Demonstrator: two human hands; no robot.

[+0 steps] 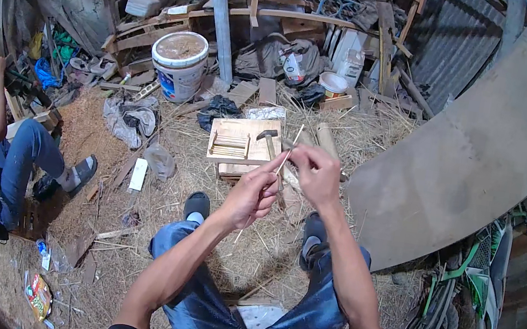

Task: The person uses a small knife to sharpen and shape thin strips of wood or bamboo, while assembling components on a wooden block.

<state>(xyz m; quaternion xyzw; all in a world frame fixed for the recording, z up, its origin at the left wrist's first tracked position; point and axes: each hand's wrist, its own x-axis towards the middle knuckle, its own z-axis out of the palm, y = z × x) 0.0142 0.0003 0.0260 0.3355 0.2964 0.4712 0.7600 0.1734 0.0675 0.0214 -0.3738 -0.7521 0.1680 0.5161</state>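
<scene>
My left hand (pixel 251 195) is closed round a thin pale wooden stick (pixel 290 150), which slants up and away between my hands. My right hand (pixel 316 174) is closed close to the stick's upper part. A small dark, blade-like shape shows at its fingers, too unclear to name. Just beyond my hands, a wooden board (pixel 236 127) rests on a low wooden block. On it lie a small frame of thin sticks (pixel 231 145) and a hammer (pixel 268 135), its handle running toward my hands and partly hidden by them.
Straw and wood scraps cover the ground. A large white bucket (pixel 179 67) and a small white tub (pixel 334 84) stand farther back. A big curved sheet (pixel 470 148) leans at the right above a green-and-white motorbike (pixel 464 283). Another person (pixel 27 150) sits at the left.
</scene>
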